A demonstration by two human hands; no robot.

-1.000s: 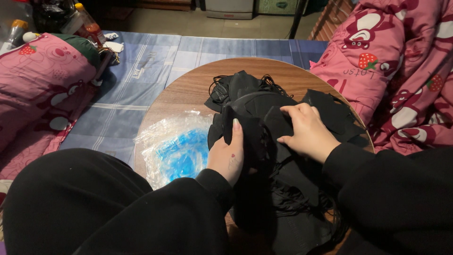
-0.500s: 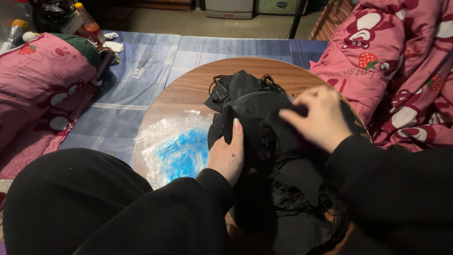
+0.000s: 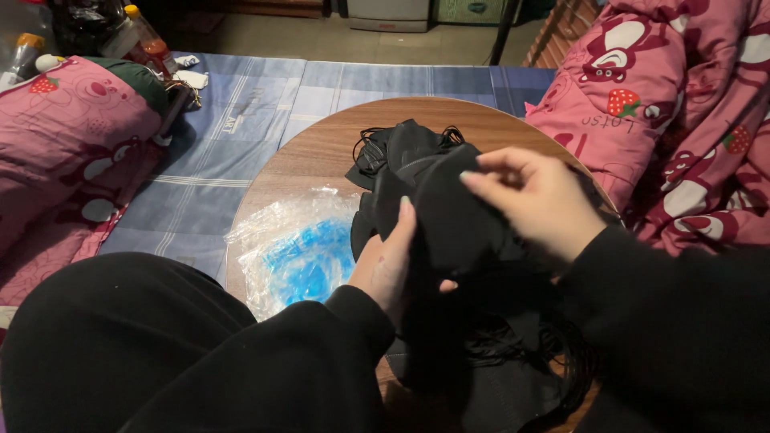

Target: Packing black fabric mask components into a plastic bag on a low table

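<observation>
Left hand (image 3: pixel 393 269) clamps a black mask (image 3: pixel 449 216) from below, steadying it; right hand (image 3: pixel 537 204) pinches its far edge. Mask pile (image 3: pixel 401 148) beyond, plastic bag (image 3: pixel 297 252) left on table (image 3: pixel 321 148).

left hand (image 3: pixel 389 265) fingers: hidden under black fabric (image 3: pixel 457 216)
fabric pile, lower part: lost in dark
bottles (image 3: pixel 144 32): cut off by top edge
</observation>
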